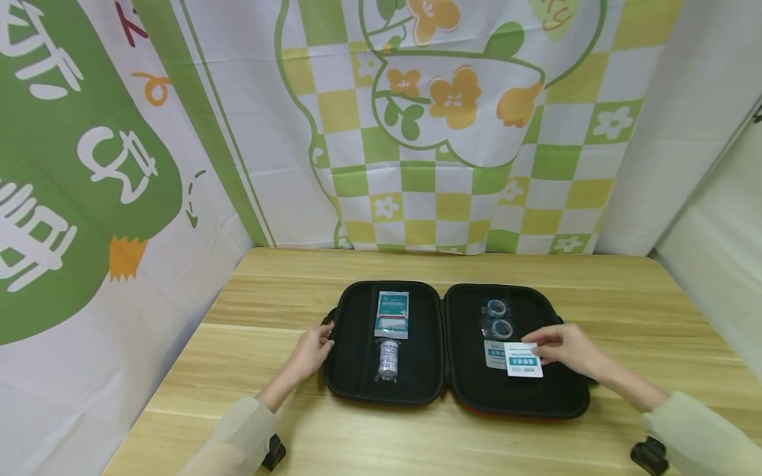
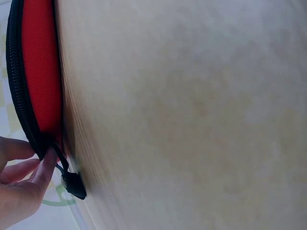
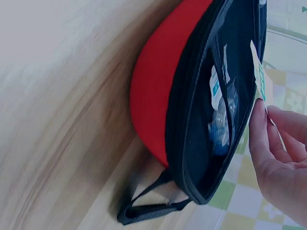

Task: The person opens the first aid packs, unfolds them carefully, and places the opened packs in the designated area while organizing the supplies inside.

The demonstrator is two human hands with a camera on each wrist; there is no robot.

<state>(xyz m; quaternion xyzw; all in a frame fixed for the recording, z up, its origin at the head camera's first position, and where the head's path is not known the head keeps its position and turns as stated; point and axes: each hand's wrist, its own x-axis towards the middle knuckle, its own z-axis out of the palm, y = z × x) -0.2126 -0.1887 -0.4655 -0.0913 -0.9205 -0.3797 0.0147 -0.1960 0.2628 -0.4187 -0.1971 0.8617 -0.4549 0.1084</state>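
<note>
A black-lined zip case [image 1: 423,370] with a red shell lies spread open on the table. My left hand [image 1: 312,350] pinches its left zippered edge by the zipper pull [image 2: 74,184]. Over the right half, my right hand [image 1: 568,350] holds a small white-and-teal alcohol pad packet [image 1: 524,361] between thumb and fingers. A similar packet [image 1: 494,355] lies partly behind it in the case. Farther back in that half are two bagged tape rolls [image 1: 502,328]. The left half contains a teal flat packet [image 1: 393,314] and a white wrapped roll [image 1: 389,359].
The case rests on a light wooden table [image 1: 286,284]. Behind it hangs a green and yellow checked curtain [image 1: 417,198], with another printed cloth [image 1: 196,277] at left. A black strap handle [image 3: 153,208] sticks out from the case's right side.
</note>
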